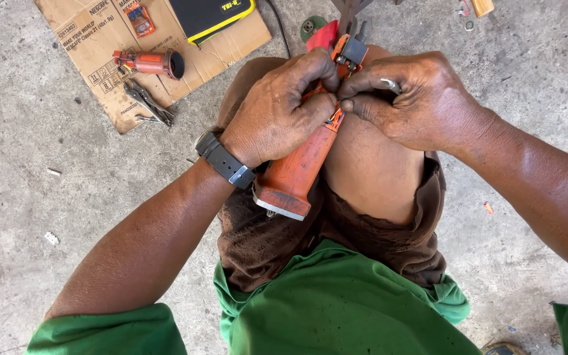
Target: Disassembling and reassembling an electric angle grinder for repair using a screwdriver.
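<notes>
Sitting low over a grey floor (527,85), with an orange tool body (297,171) lying on a bare knee (369,164), in the middle of the scene. Left hand (277,112) wrapped round the upper part of the tool body, fingers (313,69) curled tight on it. Right hand (422,98) just beside, touching the left, fingers (363,108) pinched shut on a small part at the far end of the tool; too small to tell what kind of part. Looks like the step of fitting or freeing that small part. Next move probably needs a firm hold with the left and a small, careful push or pull with the right fingertips, so nothing slips off the knee. Far left on the floor: a flat cardboard sheet (87,33) with a second orange piece (149,63) and pliers (149,102) on it. Black watch (225,161) on the left wrist.
</notes>
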